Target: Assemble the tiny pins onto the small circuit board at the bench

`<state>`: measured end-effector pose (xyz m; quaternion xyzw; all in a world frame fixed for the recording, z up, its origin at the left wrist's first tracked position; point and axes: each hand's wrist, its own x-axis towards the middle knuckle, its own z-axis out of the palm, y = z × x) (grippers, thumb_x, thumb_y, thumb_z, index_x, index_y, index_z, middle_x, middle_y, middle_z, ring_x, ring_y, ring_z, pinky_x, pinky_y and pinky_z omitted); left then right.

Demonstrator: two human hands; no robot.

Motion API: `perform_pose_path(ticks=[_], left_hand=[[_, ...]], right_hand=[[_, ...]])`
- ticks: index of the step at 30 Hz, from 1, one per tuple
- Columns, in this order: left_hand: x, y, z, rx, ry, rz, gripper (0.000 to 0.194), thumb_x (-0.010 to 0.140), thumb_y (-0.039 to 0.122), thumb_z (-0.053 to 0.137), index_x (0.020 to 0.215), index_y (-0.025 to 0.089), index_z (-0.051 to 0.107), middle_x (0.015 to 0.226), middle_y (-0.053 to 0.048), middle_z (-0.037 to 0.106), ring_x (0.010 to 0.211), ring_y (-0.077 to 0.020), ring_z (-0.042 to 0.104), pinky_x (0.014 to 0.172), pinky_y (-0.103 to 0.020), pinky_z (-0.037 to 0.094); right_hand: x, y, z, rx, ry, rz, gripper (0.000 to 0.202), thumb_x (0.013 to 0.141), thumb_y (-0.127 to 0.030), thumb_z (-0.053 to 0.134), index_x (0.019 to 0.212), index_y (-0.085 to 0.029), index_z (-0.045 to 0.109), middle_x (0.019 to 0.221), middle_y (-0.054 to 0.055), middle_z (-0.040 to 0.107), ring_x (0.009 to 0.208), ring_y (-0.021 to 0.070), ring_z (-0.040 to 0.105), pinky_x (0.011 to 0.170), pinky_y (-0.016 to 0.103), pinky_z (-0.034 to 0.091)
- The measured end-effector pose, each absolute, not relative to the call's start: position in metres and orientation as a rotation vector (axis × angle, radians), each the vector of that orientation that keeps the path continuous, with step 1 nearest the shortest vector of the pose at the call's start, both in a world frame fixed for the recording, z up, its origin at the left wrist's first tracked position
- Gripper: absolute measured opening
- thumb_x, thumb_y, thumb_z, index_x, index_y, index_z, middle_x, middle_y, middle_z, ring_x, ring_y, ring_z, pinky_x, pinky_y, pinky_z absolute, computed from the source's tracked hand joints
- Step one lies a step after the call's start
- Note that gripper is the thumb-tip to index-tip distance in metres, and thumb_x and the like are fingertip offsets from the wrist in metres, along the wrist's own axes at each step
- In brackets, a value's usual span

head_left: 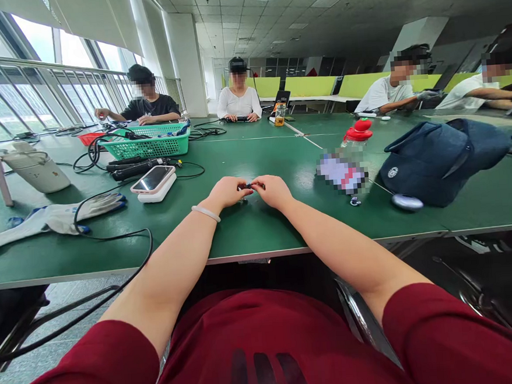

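Note:
My left hand [226, 192], with a pale bangle on its wrist, is closed near the front of the green table. Facing it, my right hand [275, 190] is closed as well, thumb and fingers pinched together. Between the fingertips of both hands is a small dark object [250, 186], too small and too covered for me to tell its kind. A small shiny bit shows at the tabletop just below the left fingers. The nearest thing on the left is a pink-edged phone [153, 179] resting on a white case.
At left are white work gloves [71, 215], a beige jug [38, 172], black cables and a green basket [147, 144]. To the right lie a phone [341, 172], a red-capped bottle [357, 131] and a navy bag [438, 161]. Several people sit around the table.

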<state>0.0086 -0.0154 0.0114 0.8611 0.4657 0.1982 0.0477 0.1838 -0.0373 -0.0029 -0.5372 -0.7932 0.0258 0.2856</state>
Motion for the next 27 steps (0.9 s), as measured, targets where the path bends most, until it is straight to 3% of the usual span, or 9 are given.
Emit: perform_pose_path(ticks=[5,11,16,18,22,27], left_hand=[[0.006,-0.012,0.012,2.554,1.58,0.644,0.027,0.082,0.041,0.053,0.081,0.02,0.07,0.078,-0.006,0.069,0.071,-0.0181,0.058,0.062,-0.027,0.039],[0.0,-0.006,0.014,2.358,1.774,0.714,0.027,0.082,0.041,0.051,0.072,0.02,0.065,0.077,-0.007,0.069,0.074,-0.0197,0.06,0.066,-0.028,0.042],[-0.003,-0.003,0.012,2.261,1.781,0.747,0.028,0.083,0.039,0.051,0.068,0.02,0.063,0.077,-0.006,0.072,0.072,-0.0187,0.06,0.066,-0.028,0.043],[-0.004,-0.001,0.01,2.225,1.738,0.791,0.024,0.084,0.036,0.051,0.076,0.019,0.065,0.078,-0.005,0.073,0.072,-0.0173,0.062,0.067,-0.026,0.044],[-0.005,0.002,0.005,2.106,1.622,0.864,0.026,0.084,0.031,0.054,0.106,0.02,0.063,0.076,-0.001,0.073,0.066,-0.0141,0.064,0.067,-0.024,0.046],[-0.006,0.002,0.002,2.069,1.55,0.837,0.022,0.084,0.029,0.054,0.102,0.02,0.064,0.077,-0.002,0.073,0.058,-0.0121,0.062,0.063,-0.024,0.048]], right_hand=[[0.182,-0.035,-0.005,-1.472,-2.182,0.073,0.032,0.094,-0.032,0.044,0.114,-0.027,0.068,0.109,0.003,0.071,0.098,0.0186,0.063,0.083,0.029,0.046],[0.181,-0.029,-0.013,-1.368,-2.386,-0.012,0.031,0.089,-0.028,0.054,0.116,-0.02,0.067,0.116,0.007,0.068,0.107,0.0196,0.057,0.097,0.032,0.041],[0.176,-0.032,-0.017,-1.342,-2.509,-0.085,0.042,0.092,-0.038,0.049,0.132,-0.026,0.056,0.14,0.005,0.051,0.124,0.0278,0.042,0.1,0.046,0.036],[0.173,-0.033,-0.018,-1.368,-2.549,-0.048,0.041,0.094,-0.039,0.044,0.133,-0.03,0.054,0.144,0.002,0.047,0.128,0.0298,0.036,0.1,0.051,0.034],[0.172,-0.033,-0.018,-1.394,-2.543,0.021,0.034,0.095,-0.035,0.043,0.123,-0.033,0.062,0.134,0.0,0.057,0.123,0.0266,0.04,0.101,0.048,0.03],[0.176,-0.032,-0.014,-1.349,-2.489,0.003,0.023,0.09,-0.032,0.054,0.104,-0.03,0.072,0.107,0.003,0.071,0.107,0.0222,0.049,0.095,0.04,0.031]])
